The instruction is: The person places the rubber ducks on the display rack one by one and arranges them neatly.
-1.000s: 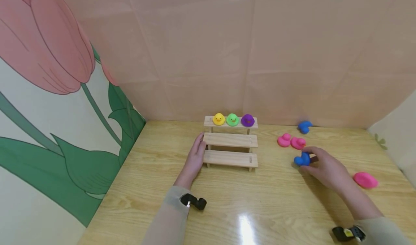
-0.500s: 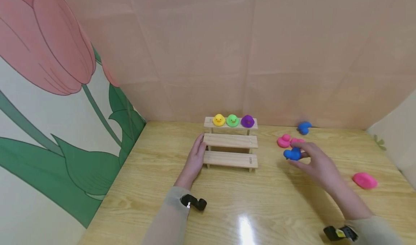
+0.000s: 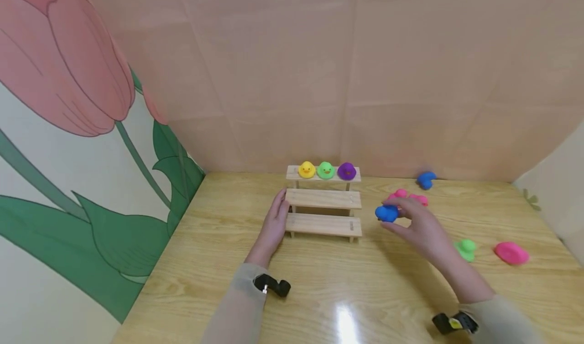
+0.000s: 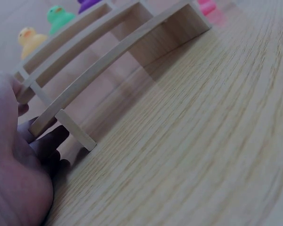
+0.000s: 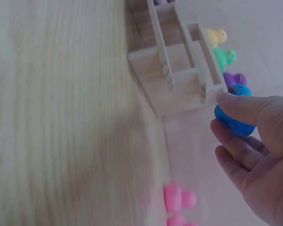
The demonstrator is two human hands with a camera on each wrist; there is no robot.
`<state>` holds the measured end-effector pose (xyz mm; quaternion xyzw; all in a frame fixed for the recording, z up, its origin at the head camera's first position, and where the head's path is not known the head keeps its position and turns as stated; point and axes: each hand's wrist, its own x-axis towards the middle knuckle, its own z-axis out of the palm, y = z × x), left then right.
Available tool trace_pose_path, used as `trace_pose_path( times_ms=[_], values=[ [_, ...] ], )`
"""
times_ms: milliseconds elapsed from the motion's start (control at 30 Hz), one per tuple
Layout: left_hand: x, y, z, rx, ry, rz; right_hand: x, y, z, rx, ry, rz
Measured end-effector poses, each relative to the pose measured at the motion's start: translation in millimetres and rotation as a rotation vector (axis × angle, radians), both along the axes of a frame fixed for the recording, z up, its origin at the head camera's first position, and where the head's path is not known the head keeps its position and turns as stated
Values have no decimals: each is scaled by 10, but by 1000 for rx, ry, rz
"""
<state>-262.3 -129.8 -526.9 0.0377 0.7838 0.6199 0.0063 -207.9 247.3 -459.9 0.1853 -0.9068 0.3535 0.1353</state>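
Note:
A three-step wooden stand (image 3: pixel 323 199) stands on the table, with a yellow duck (image 3: pixel 307 169), a green duck (image 3: pixel 326 170) and a purple duck (image 3: pixel 347 171) in a row on its top step. My left hand (image 3: pixel 275 222) holds the stand's left end; in the left wrist view some fingers (image 4: pixel 52 142) reach under the lowest board. Just right of the stand, my right hand (image 3: pixel 422 227) pinches a blue rubber duck (image 3: pixel 386 213) between thumb and fingers, above the table. In the right wrist view this blue duck (image 5: pixel 236 117) appears near the purple one.
Behind my right hand lie two pink ducks (image 3: pixel 418 200), partly covered. Another blue duck (image 3: pixel 426 180) lies near the back wall. A light green duck (image 3: pixel 466 249) and a pink duck (image 3: pixel 512 253) are at the right. A tulip-printed wall (image 3: pixel 68 181) borders the left side.
My right hand has lifted the blue duck off the table and carried it left towards the stand. The light green duck has come into sight from behind the right arm. My left hand stays put.

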Motion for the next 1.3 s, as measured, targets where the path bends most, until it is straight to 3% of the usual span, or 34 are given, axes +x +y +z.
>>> trace_pose_path(
  times_ms=[167,667,1300],
  values=[
    [11,3,-6,3,-9,2,-56,-204,4,-50,10,38],
    [2,-17,-62,17,6,-9,-230,-795,73,-191,-83,103],
    [25,-42,-55,15,-4,-26,-431,-1452,105,-113,-109,70]
  ],
)
